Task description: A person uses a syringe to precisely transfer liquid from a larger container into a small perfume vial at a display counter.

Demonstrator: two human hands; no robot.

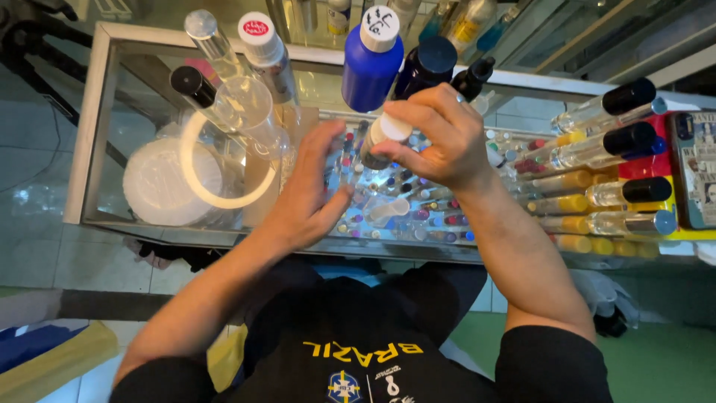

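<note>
The right hand is gripping a small white-capped bottle; the left hand is hovering open, empty — a slip could be spilling it onto the glass counter near the tall blue plastic bottle.

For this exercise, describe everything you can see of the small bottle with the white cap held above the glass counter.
The small clear bottle with a white cap looks like glass or clear plastic, with a round white screw-type cap on top. It is tilted, cap up and to the right. The right hand grips it from above, fingers wrapped around cap and neck. The left hand is open beside its lower end; contact cannot be told. It hangs above the glass-topped counter, over many tiny vials.
</note>
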